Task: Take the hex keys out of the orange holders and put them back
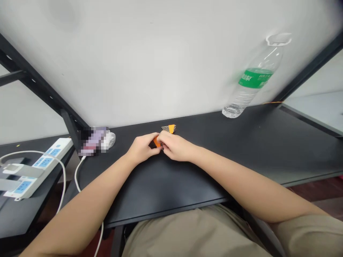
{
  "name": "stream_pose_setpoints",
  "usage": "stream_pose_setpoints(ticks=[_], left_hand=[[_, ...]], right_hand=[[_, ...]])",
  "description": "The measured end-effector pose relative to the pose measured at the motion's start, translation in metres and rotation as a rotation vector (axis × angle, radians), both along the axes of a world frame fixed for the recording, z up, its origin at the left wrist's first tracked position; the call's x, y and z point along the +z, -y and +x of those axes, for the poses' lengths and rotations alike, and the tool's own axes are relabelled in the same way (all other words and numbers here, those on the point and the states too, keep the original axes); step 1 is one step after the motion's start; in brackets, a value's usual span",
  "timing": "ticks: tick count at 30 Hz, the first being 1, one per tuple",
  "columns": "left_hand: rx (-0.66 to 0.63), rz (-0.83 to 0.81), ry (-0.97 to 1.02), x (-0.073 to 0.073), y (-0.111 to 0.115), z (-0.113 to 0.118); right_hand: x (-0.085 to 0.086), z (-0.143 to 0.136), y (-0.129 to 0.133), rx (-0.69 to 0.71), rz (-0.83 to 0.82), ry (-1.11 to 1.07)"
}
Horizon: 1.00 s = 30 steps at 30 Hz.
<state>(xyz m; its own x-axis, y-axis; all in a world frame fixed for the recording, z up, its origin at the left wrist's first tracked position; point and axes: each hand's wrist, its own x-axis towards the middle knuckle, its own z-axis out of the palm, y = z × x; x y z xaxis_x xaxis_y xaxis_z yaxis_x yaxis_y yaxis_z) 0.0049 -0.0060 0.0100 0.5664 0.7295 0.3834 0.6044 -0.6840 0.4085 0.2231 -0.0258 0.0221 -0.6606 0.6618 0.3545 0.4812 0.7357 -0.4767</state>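
Observation:
My left hand (141, 147) curls around the left side of a small orange-and-black object (157, 141) just above or on the black table. Against the right side of it press the bent fingers of my right hand (175, 145). My fingers cover much of this object, so its kind is unclear. Right behind my right hand lies an orange holder (172, 128) with several thin metal rods sticking out to the left, much like a hex key set. Its lower part is hidden by my hand.
On the black table (166, 192), a large green-labelled water bottle (255, 78) stands at the back right by the white wall. A blurred-out item (93, 141) and a white bundle (108, 139) lie left. A power strip (40, 167) with white cables is farther left.

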Motion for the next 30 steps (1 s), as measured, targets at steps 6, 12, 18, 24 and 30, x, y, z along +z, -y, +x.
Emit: stream_pose_setpoints(ticks=[6,12,18,24,30], left_hand=[[0.043,0.049,0.055,-0.009,-0.007,-0.006],[0.021,0.084,0.059,-0.011,-0.009,-0.007],[0.014,0.089,0.039,-0.014,-0.011,-0.007],[0.026,0.086,-0.006,-0.014,-0.011,-0.007],[0.003,0.095,0.005,-0.014,-0.010,-0.007]], right_hand=[[0.007,0.020,-0.009,-0.223,0.013,0.093],[0.003,0.039,-0.023,-0.267,-0.134,0.443],[-0.002,0.027,-0.017,-0.316,-0.108,0.566],[0.003,0.025,-0.010,-0.273,-0.080,0.466],[0.009,0.023,-0.009,-0.131,0.031,0.185]])
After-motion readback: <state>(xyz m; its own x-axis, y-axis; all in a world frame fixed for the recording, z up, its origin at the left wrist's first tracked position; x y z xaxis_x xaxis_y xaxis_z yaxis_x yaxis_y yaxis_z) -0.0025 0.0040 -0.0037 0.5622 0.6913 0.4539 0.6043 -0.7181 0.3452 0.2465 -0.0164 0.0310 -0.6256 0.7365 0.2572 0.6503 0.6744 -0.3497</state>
